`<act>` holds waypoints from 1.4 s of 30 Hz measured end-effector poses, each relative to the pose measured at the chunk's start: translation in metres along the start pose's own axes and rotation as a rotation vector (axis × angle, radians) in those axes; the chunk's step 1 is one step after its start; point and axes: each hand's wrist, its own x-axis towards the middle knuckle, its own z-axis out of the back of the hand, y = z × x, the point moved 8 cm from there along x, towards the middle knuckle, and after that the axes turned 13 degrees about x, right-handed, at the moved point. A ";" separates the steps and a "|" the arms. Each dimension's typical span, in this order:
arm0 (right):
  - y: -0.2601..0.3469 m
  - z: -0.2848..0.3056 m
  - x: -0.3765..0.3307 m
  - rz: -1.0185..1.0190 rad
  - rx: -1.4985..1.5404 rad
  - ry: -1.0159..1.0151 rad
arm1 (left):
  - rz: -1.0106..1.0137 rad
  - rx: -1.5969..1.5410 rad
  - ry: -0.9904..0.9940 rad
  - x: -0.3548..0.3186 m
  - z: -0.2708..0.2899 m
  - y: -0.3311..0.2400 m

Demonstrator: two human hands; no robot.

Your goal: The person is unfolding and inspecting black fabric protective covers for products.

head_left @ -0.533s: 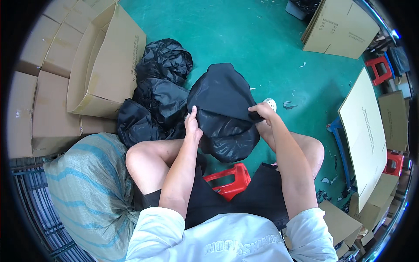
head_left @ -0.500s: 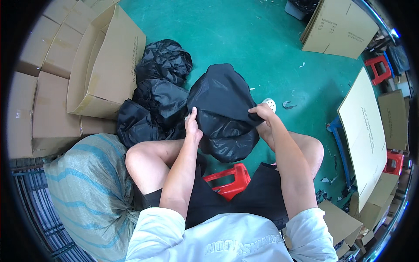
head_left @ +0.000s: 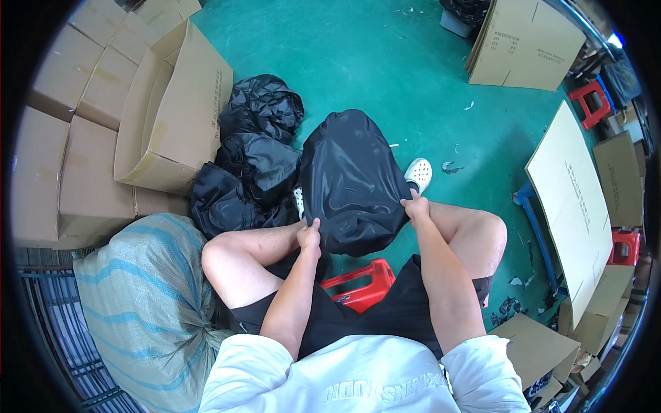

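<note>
A black, slightly shiny fabric cover [head_left: 354, 182], rounded at its far end, is spread between my knees. My left hand [head_left: 310, 236] is closed on its near left edge, thumb on top. On the right edge, my right hand [head_left: 416, 206] pinches the cloth. The fabric looks puffed out and fairly smooth, with a few folds toward the near side; its underside is hidden. Left of it, more black fabric [head_left: 265, 165] lies in a crumpled pile on the floor, touching or nearly touching the cover.
An open cardboard box [head_left: 189, 113] and stacked cartons [head_left: 96, 162] stand at the left, above a striped woven sack [head_left: 141, 282]. Between my legs is a red stool [head_left: 365, 286]. At the right, a cardboard sheet [head_left: 571, 199] leans on a blue frame [head_left: 540, 230]; flattened cartons [head_left: 527, 45] stand behind.
Both hands have moved nearer to me along the cover's edges, the left one down to its near corner. The fabric is now smoother and more rounded.
</note>
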 end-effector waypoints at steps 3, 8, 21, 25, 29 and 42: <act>-0.010 0.007 -0.002 -0.052 0.497 -0.089 | -0.090 0.336 0.027 -0.027 -0.018 -0.004; 0.017 0.004 -0.013 -0.030 0.328 0.000 | 0.023 0.121 0.167 -0.038 -0.029 0.002; -0.012 0.013 0.036 0.052 0.600 -0.133 | -0.159 -0.339 0.241 0.067 -0.063 -0.153; 0.022 0.010 0.033 0.130 0.830 -0.157 | -0.222 -0.414 0.125 0.133 -0.040 -0.164; 0.023 0.014 0.039 0.059 0.805 -0.137 | -0.073 0.119 0.005 0.152 -0.044 -0.136; -0.036 0.004 0.012 -0.119 0.812 -0.087 | -0.232 -0.397 0.396 0.062 -0.040 -0.141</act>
